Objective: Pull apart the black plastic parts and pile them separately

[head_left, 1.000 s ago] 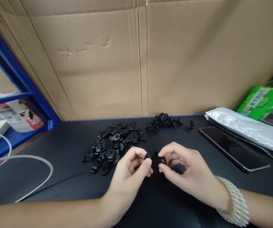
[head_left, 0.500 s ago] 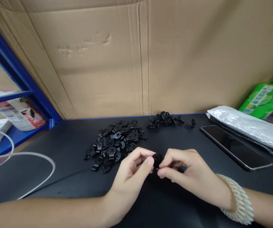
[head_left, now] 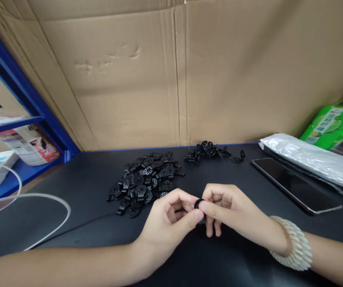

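- Black part (head_left: 199, 202) in the tight pinch of left hand (head_left: 169, 220) and right hand (head_left: 231, 207); perhaps round, mostly hidden.
- Near left hand, disc pile (head_left: 141, 179).

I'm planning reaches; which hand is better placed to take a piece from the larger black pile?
Probably the left hand: it is beside the larger pile, with the right hand farther off.

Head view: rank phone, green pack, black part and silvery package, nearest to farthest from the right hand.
1. Black part: touching the right hand.
2. Phone: to the hand's right.
3. Silvery package: beyond the phone.
4. Green pack: behind the package.
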### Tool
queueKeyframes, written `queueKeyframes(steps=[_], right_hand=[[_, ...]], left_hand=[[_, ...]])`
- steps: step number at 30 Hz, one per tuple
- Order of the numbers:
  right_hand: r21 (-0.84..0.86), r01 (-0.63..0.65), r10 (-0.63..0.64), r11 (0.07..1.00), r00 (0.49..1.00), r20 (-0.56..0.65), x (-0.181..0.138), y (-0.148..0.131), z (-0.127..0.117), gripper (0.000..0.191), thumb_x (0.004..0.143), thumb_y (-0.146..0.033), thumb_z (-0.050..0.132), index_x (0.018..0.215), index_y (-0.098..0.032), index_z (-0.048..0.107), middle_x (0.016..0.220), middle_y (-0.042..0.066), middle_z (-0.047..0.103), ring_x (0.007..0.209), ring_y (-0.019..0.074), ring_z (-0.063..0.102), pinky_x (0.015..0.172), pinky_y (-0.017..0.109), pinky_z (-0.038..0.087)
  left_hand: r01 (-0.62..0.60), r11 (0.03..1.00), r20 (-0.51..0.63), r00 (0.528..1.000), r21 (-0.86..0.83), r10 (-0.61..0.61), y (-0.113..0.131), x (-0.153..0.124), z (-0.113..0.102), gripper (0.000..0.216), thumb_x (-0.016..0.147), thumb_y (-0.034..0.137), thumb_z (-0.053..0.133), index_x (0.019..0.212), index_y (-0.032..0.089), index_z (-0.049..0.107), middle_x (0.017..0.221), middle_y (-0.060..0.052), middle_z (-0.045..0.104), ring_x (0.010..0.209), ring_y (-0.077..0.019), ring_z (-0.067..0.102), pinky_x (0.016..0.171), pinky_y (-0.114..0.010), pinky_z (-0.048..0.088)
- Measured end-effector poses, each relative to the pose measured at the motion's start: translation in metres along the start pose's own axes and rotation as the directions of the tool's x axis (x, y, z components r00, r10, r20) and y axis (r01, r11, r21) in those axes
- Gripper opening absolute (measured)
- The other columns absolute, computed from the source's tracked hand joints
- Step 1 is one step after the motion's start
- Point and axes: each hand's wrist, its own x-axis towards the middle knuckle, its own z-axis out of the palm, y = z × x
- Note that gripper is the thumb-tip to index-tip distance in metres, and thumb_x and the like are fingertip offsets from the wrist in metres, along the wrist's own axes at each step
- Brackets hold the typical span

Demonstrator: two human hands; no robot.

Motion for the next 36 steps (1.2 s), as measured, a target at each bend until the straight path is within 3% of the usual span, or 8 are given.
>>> queueKeyframes(steps=[10,24,28,31,32,34,36], right_hand=[[-0.100,0.027,-0.031,0.995,0.999,-0.038,-0.006,0.003,0.004,0.040,0.085,-0.052,0.056,0.068,-0.018,0.043,0.057,-0.006,0.049,0.034,0.0024,0.039,0.033,0.014,0.025],[-0.459,0.205,-0.243,0.864,0.970,-0.024,-0.009,0.003,0.007,0.042,0.093,-0.047,0.044,0.062,-0.019,0.041,0.054,-0.006,0.037,0.049,0.0081,0.031,0.045,0.022,0.025],[-0.426,0.144,-0.154,0.893,0.988,0.012,-0.009,0.002,0.006,0.038,0.095,-0.046,0.042,0.067,-0.020,0.040,0.057,-0.005,0.043,0.046,0.0073,0.037,0.044,0.021,0.028],[-0.302,0.083,-0.080,0.950,0.997,0.020,-0.006,-0.001,0.001,0.036,0.097,-0.047,0.036,0.076,-0.019,0.045,0.063,-0.004,0.051,0.045,0.0070,0.044,0.045,0.020,0.033],[-0.265,0.079,-0.083,0.961,0.997,-0.005,-0.004,-0.001,-0.002,0.036,0.097,-0.048,0.035,0.079,-0.019,0.047,0.065,-0.003,0.053,0.045,0.0072,0.045,0.045,0.021,0.035],[-0.203,0.080,-0.097,0.976,0.992,-0.079,0.000,-0.002,-0.007,0.036,0.097,-0.048,0.035,0.082,-0.018,0.049,0.065,-0.002,0.054,0.046,0.0078,0.047,0.045,0.021,0.036],[-0.153,0.080,-0.102,0.985,0.985,-0.140,0.005,-0.001,-0.012,0.036,0.095,-0.049,0.038,0.081,-0.018,0.050,0.062,-0.003,0.054,0.045,0.0084,0.047,0.044,0.021,0.035]], left_hand=[[0.033,0.998,0.019,0.999,-0.054,-0.032,0.001,0.000,-0.001,0.017,0.075,0.027,0.072,0.072,0.013,0.063,0.062,0.001,0.057,0.058,-0.0098,0.052,0.055,-0.021,0.045],[0.119,0.989,-0.015,0.993,-0.084,-0.121,-0.001,-0.004,0.002,0.036,0.064,0.041,0.079,0.063,0.014,0.056,0.053,0.003,0.052,0.048,-0.0080,0.048,0.047,-0.020,0.042],[0.123,0.992,0.016,0.992,-0.009,-0.123,0.009,-0.001,-0.001,0.029,0.067,0.038,0.076,0.067,0.014,0.059,0.055,0.003,0.053,0.049,-0.0089,0.048,0.049,-0.021,0.043],[-0.036,0.981,0.035,0.999,0.190,0.030,0.035,0.012,-0.014,0.018,0.072,0.031,0.070,0.075,0.014,0.064,0.064,0.000,0.059,0.057,-0.0124,0.054,0.056,-0.024,0.046],[-0.136,0.939,0.043,0.991,0.317,0.129,0.046,0.018,-0.020,0.012,0.074,0.027,0.068,0.076,0.015,0.066,0.069,-0.002,0.063,0.064,-0.0143,0.057,0.062,-0.025,0.047],[-0.297,0.728,0.066,0.942,0.618,0.328,0.067,0.031,-0.037,0.007,0.076,0.022,0.065,0.078,0.017,0.070,0.076,-0.003,0.068,0.073,-0.0176,0.060,0.072,-0.028,0.046],[-0.303,0.514,0.099,0.917,0.802,0.387,0.079,0.044,-0.055,0.007,0.074,0.021,0.065,0.076,0.019,0.072,0.076,-0.003,0.070,0.072,-0.0182,0.059,0.070,-0.028,0.043]])
